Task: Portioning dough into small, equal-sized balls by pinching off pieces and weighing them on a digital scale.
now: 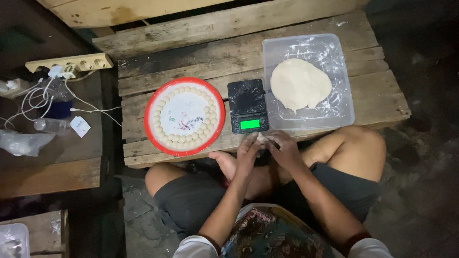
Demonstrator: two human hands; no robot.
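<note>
My left hand (248,154) and my right hand (284,149) meet just in front of the table's near edge, fingers cupped together around a small pale piece of dough (261,138). Right above them sits a small black digital scale (247,106) with a lit green display. Left of the scale lies a round red-rimmed tray (152,128) with several small dough balls (161,102) lined in rings along its rim. Right of the scale, a clear plastic tub (344,102), dusted with flour, holds a big flat lump of dough (300,84).
Everything rests on a low table of rough wooden planks (191,52). I sit cross-legged before it, knees at both sides. To the left a power strip (71,63), white cables, a plastic bottle (51,125) and a plastic bag lie on another wooden surface.
</note>
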